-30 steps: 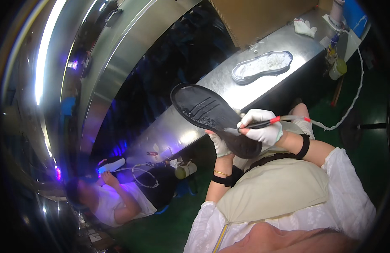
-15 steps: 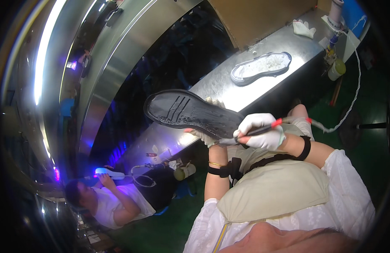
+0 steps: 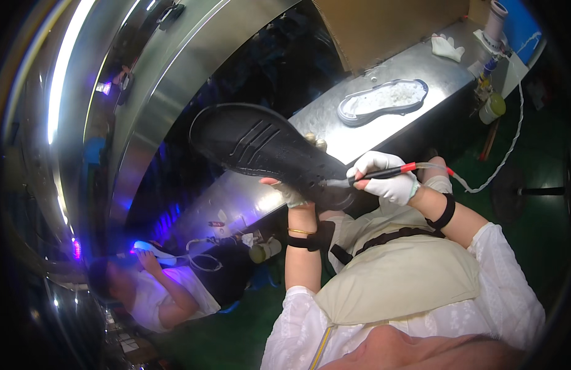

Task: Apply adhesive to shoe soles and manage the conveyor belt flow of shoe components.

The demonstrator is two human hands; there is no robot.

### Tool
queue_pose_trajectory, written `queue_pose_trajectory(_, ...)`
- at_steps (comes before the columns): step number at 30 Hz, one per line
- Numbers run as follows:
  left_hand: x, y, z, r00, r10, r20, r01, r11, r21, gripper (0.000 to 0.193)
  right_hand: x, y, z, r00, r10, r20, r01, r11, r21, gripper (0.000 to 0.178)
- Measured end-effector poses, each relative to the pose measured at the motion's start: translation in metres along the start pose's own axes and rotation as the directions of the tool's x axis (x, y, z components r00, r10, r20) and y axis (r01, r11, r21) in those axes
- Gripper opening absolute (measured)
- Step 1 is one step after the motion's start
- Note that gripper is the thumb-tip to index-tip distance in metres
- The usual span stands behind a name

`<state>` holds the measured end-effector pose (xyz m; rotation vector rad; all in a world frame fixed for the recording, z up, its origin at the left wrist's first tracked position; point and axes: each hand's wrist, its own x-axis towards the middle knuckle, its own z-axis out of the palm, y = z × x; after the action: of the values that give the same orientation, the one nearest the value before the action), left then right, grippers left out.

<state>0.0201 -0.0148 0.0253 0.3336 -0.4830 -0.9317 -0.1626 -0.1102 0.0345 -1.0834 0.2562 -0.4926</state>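
Observation:
A black shoe sole with three slanted grooves at its wide end is raised in front of me. My left hand, in a white glove with bare fingertips, is closed around its edge from beneath; part of the fingers is hidden behind it. My right hand, gloved too, grips a black-handled brush with a red band and a tube at its back end. The pale brush tip touches the sole near its narrow end. Beyond, another sole with a white inside lies on the metal bench.
The metal bench runs diagonally, with a white glove and a cardboard sheet at its far end. A white cord hangs at right by a small yellowish pot. At lower left a co-worker holds a blue-lit sole.
The black sole has swung up and left, its wide end higher. The brush tip has gone from the near edge onto the sole's face. The co-worker has shifted slightly.

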Motion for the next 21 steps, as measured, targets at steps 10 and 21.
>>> queue_pose_trajectory(10, 0.009, 0.017, 0.018, 0.938, -0.347, -0.014, 0.316, 0.836, 0.449, 0.117, 0.002, -0.006, -0.013, 0.971, 0.041, 0.234, -0.084, 0.981, 0.177, 0.015)
queue_pose_trajectory(21, 0.016, 0.025, 0.002, 0.763, -0.605, -0.228, 0.645, 0.737, 0.200, 0.091, 0.022, -0.013, -0.013, 0.838, 0.067, 0.541, 0.137, 0.934, -0.330, 0.014)
